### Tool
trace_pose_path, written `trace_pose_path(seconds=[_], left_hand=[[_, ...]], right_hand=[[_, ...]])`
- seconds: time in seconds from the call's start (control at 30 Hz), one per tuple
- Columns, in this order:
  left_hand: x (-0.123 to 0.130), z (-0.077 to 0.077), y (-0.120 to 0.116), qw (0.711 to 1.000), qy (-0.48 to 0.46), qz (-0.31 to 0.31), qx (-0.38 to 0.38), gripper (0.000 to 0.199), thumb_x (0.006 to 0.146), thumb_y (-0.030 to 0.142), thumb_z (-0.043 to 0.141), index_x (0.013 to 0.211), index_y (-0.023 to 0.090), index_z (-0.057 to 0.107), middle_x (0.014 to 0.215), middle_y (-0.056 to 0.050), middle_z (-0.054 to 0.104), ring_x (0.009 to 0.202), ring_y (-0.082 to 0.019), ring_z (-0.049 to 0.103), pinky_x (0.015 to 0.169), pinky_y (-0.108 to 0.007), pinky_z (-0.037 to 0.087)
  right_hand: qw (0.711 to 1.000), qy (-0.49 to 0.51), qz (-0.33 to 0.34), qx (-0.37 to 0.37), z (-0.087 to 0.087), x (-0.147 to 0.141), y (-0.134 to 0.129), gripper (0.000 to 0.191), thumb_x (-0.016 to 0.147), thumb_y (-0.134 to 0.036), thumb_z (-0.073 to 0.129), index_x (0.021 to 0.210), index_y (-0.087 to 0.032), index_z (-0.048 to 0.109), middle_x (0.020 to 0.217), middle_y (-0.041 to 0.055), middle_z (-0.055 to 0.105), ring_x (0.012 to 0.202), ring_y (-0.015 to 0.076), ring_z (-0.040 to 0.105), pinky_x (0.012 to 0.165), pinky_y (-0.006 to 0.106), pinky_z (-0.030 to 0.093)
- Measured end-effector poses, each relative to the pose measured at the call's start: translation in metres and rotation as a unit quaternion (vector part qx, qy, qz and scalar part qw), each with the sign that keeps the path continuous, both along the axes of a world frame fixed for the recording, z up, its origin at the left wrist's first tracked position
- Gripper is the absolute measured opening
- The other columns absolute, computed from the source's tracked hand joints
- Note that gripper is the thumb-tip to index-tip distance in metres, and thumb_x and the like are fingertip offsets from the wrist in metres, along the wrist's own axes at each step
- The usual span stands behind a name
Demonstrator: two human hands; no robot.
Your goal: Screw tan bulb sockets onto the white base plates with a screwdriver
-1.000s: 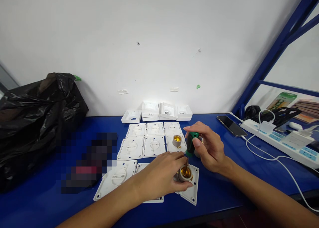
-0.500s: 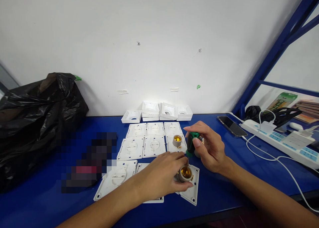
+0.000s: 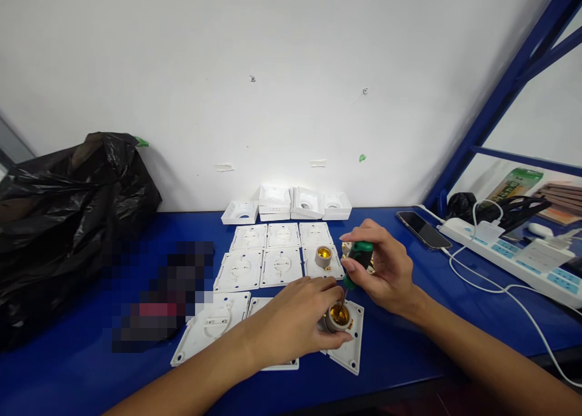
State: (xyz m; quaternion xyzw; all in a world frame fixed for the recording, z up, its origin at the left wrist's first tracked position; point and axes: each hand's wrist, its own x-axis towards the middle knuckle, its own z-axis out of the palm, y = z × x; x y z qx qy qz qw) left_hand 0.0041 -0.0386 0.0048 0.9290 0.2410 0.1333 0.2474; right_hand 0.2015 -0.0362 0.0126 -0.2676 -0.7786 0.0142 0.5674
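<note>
My right hand (image 3: 384,267) grips a green and black screwdriver (image 3: 361,253), its shaft slanting down into a lamp socket (image 3: 339,316) with a brass-coloured inside. The fingers of my left hand (image 3: 309,316) are closed round that socket, which sits on a white square plate (image 3: 352,352). My left hand hides part of the plate and of its neighbour. Farther back, a second lamp socket (image 3: 323,257) stands on another white plate. Behind my right hand some small brass-coloured parts are partly visible.
White plates (image 3: 240,269) lie in rows on the blue table (image 3: 409,355). White box covers (image 3: 275,197) are stacked against the wall. To the right are a phone (image 3: 422,230), a power strip (image 3: 511,252) and white cables. A black plastic bag (image 3: 77,222) bulges at the left.
The screwdriver's handle has tipped to the right, and my right hand has shifted slightly with it. My left hand and the socket have stayed put.
</note>
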Motion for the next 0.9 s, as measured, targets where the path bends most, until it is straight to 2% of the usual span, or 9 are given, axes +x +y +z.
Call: trace_pose_path(seconds=[0.1,0.27,0.5,0.67,0.9], left_hand=[[0.000,0.001,0.000,1.000,0.004,0.001,-0.003,0.026,0.087,0.040,0.078,0.093,0.020,0.062,0.103,-0.004,0.068,0.090,-0.024,0.066,0.075,-0.033,0.049],[0.000,0.001,-0.001,1.000,0.007,0.002,-0.006,0.027,0.088,0.041,0.078,0.098,0.020,0.065,0.104,-0.004,0.069,0.093,-0.025,0.067,0.079,-0.036,0.051],[0.000,0.001,-0.001,1.000,0.005,0.002,0.006,0.028,0.087,0.039,0.079,0.091,0.019,0.060,0.101,-0.003,0.068,0.089,-0.023,0.066,0.074,-0.033,0.049],[0.000,-0.001,-0.001,1.000,0.004,0.001,0.006,0.028,0.087,0.041,0.079,0.094,0.019,0.063,0.103,-0.004,0.068,0.092,-0.024,0.067,0.077,-0.034,0.051],[0.001,0.001,-0.001,1.000,0.011,0.004,0.000,0.026,0.088,0.040,0.078,0.092,0.019,0.063,0.102,-0.004,0.068,0.090,-0.024,0.067,0.076,-0.034,0.051]], right_hand=[[1.000,0.003,0.017,-0.001,0.000,0.001,0.000,0.028,0.092,-0.021,0.066,0.119,-0.026,0.063,0.077,-0.0005,0.056,0.067,0.0182,0.048,0.058,0.034,0.039],[0.997,-0.022,0.066,-0.014,0.007,0.000,-0.005,0.039,0.097,-0.017,0.055,0.135,-0.023,0.060,0.081,0.0023,0.061,0.072,0.0199,0.054,0.062,0.037,0.044],[1.000,0.000,0.013,0.020,0.005,-0.003,-0.002,0.037,0.088,-0.011,0.070,0.121,-0.027,0.065,0.077,-0.0017,0.060,0.066,0.0164,0.050,0.057,0.033,0.040],[0.999,0.021,0.032,-0.014,-0.002,-0.001,-0.002,0.043,0.088,-0.013,0.070,0.128,-0.027,0.060,0.084,-0.0002,0.063,0.068,0.0163,0.056,0.058,0.034,0.045],[0.996,0.019,0.064,-0.061,0.000,-0.002,-0.006,0.038,0.094,-0.011,0.062,0.129,-0.025,0.060,0.088,0.0021,0.067,0.074,0.0174,0.065,0.058,0.033,0.050]])
